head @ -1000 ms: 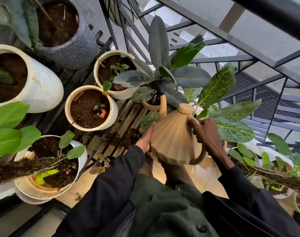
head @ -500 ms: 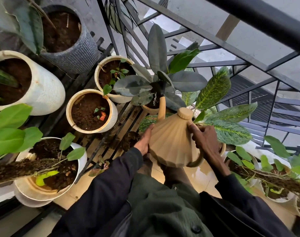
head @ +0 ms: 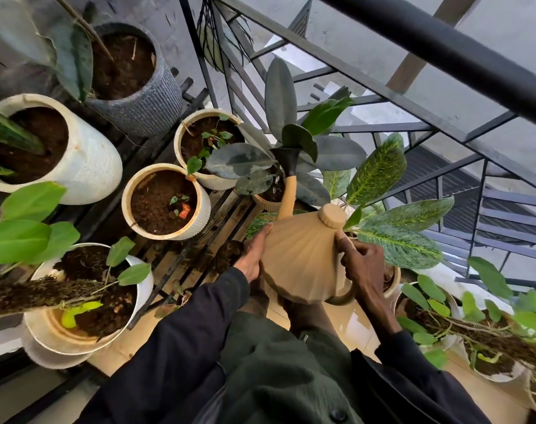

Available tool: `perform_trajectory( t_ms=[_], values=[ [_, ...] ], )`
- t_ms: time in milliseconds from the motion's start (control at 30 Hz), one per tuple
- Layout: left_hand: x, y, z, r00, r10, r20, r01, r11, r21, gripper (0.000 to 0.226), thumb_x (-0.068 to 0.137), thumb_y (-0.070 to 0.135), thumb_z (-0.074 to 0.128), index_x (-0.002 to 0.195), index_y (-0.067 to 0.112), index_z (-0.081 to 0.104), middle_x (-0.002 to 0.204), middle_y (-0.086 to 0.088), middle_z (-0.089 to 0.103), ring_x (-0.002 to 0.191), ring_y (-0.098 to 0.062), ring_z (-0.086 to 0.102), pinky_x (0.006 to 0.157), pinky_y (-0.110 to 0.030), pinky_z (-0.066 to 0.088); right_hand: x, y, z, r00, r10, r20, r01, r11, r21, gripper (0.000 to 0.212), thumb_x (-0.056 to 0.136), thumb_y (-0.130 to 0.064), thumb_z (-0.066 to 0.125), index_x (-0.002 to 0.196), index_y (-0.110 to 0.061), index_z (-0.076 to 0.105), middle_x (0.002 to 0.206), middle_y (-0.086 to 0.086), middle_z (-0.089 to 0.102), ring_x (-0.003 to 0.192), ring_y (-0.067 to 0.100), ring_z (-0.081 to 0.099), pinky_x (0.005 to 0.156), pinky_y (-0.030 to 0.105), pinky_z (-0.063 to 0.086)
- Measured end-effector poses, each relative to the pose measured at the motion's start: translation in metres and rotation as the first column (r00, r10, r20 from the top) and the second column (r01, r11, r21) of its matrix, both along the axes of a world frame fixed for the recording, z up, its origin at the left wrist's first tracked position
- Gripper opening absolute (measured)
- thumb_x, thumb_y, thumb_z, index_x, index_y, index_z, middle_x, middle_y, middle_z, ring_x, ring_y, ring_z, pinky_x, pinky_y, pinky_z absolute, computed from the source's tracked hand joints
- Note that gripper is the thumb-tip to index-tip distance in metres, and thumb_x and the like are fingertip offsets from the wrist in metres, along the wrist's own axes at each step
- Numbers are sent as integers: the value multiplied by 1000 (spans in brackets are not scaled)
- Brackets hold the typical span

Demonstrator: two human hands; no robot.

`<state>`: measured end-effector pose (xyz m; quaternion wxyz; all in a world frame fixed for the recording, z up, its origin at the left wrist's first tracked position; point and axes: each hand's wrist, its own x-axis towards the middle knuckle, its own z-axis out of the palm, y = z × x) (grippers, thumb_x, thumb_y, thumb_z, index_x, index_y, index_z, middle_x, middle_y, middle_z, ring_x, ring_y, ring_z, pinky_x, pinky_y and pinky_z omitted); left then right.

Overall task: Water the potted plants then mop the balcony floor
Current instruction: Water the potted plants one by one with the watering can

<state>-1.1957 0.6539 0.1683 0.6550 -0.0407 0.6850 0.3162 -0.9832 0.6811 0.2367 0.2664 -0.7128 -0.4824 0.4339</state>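
By railing [head: 444, 47], ribbed, perhaps plastic watering can [head: 300, 261]

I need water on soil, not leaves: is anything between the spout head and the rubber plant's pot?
Yes. The rubber plant's broad leaves crowd the black spout head; one overlaps its top, others cover much of the ribbed pot beneath.

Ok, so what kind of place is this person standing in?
Most likely a home balcony kept as a small garden: a black metal railing faces outside walls, potted plants crowd a slatted rack, and a tan watering can is tipped toward them.
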Motion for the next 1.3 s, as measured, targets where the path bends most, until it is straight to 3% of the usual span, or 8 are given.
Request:
perform_trajectory(
  t_ms=[267,433,567,767,933,1067,1200,1300],
  values=[
    [3,0,10,999,43,-22,-41,996,78,24,98,48,60,102,26,67,97,-3,72,89,-18,67,66,-28,52,9,-2,-4,999,7,-41,-5,999,43,56,80,-66,64,58,-16,74,49,-1,65,42,15,52,55,37,50],
    [8,3,16,994,103,-46,-98,991,93,44,93,50,66,119,14,66,109,-12,73,97,-25,70,69,-31,55,16,7,1,997,40,-73,-35,997,66,54,81,-67,64,62,-17,76,48,-12,64,44,17,55,56,29,47],
    [14,6,25,988,150,-44,-145,984,106,34,97,45,62,113,15,67,97,-5,71,87,-19,66,71,-30,54,16,18,10,993,102,-63,-98,993,60,51,79,-67,61,58,-22,72,47,-14,62,43,2,53,51,23,46],
    [22,9,43,960,276,-39,-268,953,140,45,93,48,67,124,14,66,100,-5,73,91,-20,68,72,-32,53,24,33,14,982,175,-75,-163,976,141,63,83,-63,65,64,-4,75,59,17,67,50,18,53,51,49,49],
    [22,7,50,939,340,-50,-328,930,163,46,91,48,69,123,14,64,104,-5,71,94,-19,66,70,-30,49,22,43,24,964,257,-66,-243,954,174,57,84,-61,64,61,-11,75,49,-8,60,47,16,49,49,36,42],
    [11,-2,52,935,352,-42,-338,920,197,50,90,54,68,124,17,65,114,-7,72,101,-18,67,73,-29,50,7,53,41,944,327,-30,-317,932,178,56,81,-66,62,63,-15,75,50,-8,63,46,18,53,52,31,45],
    [-6,-9,47,921,389,-3,-378,897,231,55,86,62,69,127,25,68,122,-3,73,110,-17,67,83,-32,53,-18,65,47,911,411,40,-412,898,153,63,83,-66,64,63,-7,72,53,9,61,52,38,57,52,48,53],
    [-25,-9,48,922,388,9,-381,900,211,70,78,75,68,131,29,65,124,-1,72,114,-19,67,96,-42,54,-46,74,51,884,460,79,-467,874,134,64,84,-66,63,61,-7,71,56,18,62,48,32,54,52,44,50]
  ],
)
